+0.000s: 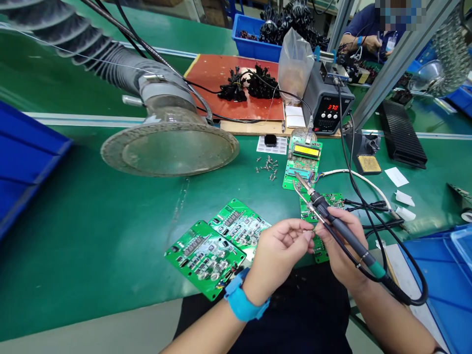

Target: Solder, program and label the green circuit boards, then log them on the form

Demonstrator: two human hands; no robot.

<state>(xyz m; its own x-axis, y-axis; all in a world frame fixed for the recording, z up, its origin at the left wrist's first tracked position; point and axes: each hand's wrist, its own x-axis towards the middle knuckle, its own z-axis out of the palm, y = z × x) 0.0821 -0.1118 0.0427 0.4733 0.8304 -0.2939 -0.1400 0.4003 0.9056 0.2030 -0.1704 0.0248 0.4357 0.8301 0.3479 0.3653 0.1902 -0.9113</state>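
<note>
- Whatever sits at the fingertips of the left grip (pixel 283 244) and right grip (pixel 342 246) is too small to tell.
- Both grips and the soldering iron (pixel 346 237) hide much of the circuit board (pixel 336 199) beneath them.
- The left grip covers part of the rear display board (pixel 238 225), which the front display board (pixel 204 256) also overlaps.
- The loose metal pieces (pixel 272 163) are too small to identify; print on the white label sheet (pixel 280 148) cannot be read.
- The view's left edge cuts off the blue bin (pixel 29 162); its inside is hidden. The grey hose (pixel 88 46) runs out of view.
- The top edge crops the co-worker (pixel 356 25), whose handwork is unclear.
</note>
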